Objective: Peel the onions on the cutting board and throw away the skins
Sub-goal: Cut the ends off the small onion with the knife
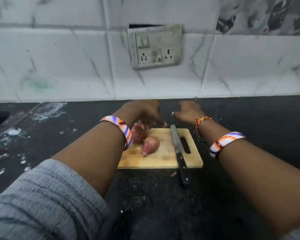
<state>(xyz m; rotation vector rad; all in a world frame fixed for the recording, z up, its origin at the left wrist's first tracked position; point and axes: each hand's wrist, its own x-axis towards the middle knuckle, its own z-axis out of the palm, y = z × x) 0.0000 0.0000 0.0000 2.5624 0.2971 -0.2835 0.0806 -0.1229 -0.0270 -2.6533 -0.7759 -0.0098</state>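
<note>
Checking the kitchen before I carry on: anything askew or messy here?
Yes. The wall socket plate hangs tilted, exposing a dark gap above it. White splatter marks the counter's left side. The knife handle overhangs the cutting board.

Left hand (146, 112) blurred, its fingers hiding the top of the far onion (138, 135); left forearm covers the cutting board's (163, 158) left edge.

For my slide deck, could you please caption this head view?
Left hand reaches for two unpeeled red onions on a wooden cutting board beside a knife.
</note>
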